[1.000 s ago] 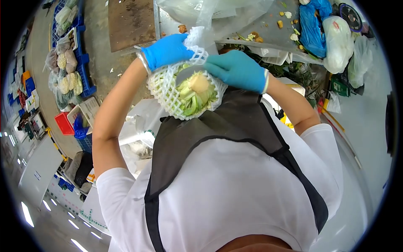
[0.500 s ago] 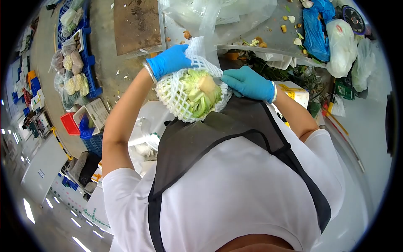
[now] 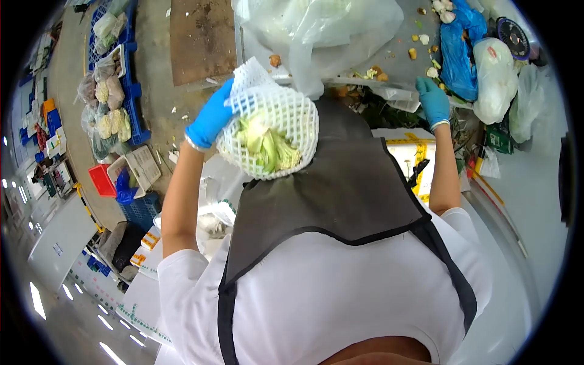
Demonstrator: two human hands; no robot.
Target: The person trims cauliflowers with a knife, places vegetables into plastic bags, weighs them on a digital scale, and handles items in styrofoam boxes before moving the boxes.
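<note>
Cauliflower [image 3: 261, 143] with pale green cut leaf stems, in a white foam mesh sleeve [image 3: 302, 112], fills the middle of the head view, just to the right of the left hand's grip and near the front of the dark, see-through apron [image 3: 322, 182]. The left hand [image 3: 210, 118], in a bright blue glove with a white cuff, has its fingers pressed against the sleeve's left side, pinching the mesh near the narrow end, which sticks up above the grip. How the thumb lies is hidden.

Well to the right of that grip, apart from the sleeve, is the right hand [image 3: 434, 102], in a teal glove, its fingers close together by the near edge of the grey worktop [image 3: 398, 64]; whether they hold anything, I cannot tell. Just beyond and to the right of these fingers lie a crumpled blue plastic bag [image 3: 459, 52] and a full white plastic bag [image 3: 494, 79]. Toward the body from them is a white box with yellow printed tape [image 3: 401, 155].

Beyond the left hand's grip and to its right, a large translucent plastic bag [image 3: 328, 30] spreads over the worktop. Farther left of the grip, bagged vegetables [image 3: 109, 94] rest along the blue plastic crates [image 3: 137, 115], with a red plastic tub [image 3: 101, 180] below.
</note>
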